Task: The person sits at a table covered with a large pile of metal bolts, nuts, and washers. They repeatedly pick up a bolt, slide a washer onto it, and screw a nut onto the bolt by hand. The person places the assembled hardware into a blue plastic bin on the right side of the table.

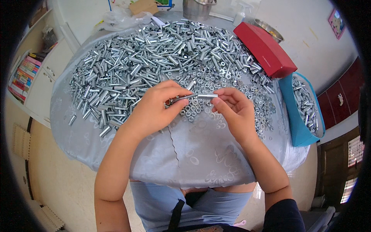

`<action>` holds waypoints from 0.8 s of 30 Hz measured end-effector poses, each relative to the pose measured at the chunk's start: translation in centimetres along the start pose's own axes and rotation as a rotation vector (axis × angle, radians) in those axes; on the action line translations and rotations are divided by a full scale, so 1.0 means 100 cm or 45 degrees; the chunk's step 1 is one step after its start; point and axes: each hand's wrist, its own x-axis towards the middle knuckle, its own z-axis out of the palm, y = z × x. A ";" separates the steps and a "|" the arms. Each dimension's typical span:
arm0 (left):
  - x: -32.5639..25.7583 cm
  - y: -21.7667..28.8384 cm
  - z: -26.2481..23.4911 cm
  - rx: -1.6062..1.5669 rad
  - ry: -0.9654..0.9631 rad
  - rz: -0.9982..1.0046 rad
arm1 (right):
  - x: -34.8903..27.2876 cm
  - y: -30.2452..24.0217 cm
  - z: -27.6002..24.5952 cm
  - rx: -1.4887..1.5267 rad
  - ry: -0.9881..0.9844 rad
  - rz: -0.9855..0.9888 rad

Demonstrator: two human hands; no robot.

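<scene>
My left hand [158,106] is closed, with a thin metal bolt [180,98] pinched between thumb and fingers. Between thumb and forefinger of my right hand [237,112] is the end of a shiny metal sleeve [207,96]. Sleeve and bolt lie in one line, and the bolt's tip meets the sleeve's left end; how far it goes inside I cannot tell. Just beneath both hands lie loose nuts [189,110]. Beyond them spreads a large heap of metal sleeves and bolts [154,54].
A silvery patterned tablecloth [193,154] covers the table. Washers [264,112] lie right of my right hand. At the right stand a red box [264,50] and a blue fabric bin [295,123] of metal parts. Behind the heap are a metal pot [197,9] and plastic bag [123,19].
</scene>
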 end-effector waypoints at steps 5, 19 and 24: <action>0.000 -0.001 0.001 0.022 -0.057 0.049 | 0.002 -0.004 -0.001 0.014 0.038 0.003; -0.002 0.005 0.014 -0.877 -0.159 -0.410 | 0.001 -0.005 0.001 0.014 -0.081 0.102; 0.000 0.002 0.018 -1.292 -0.255 -0.593 | -0.001 -0.003 0.002 0.094 -0.061 0.024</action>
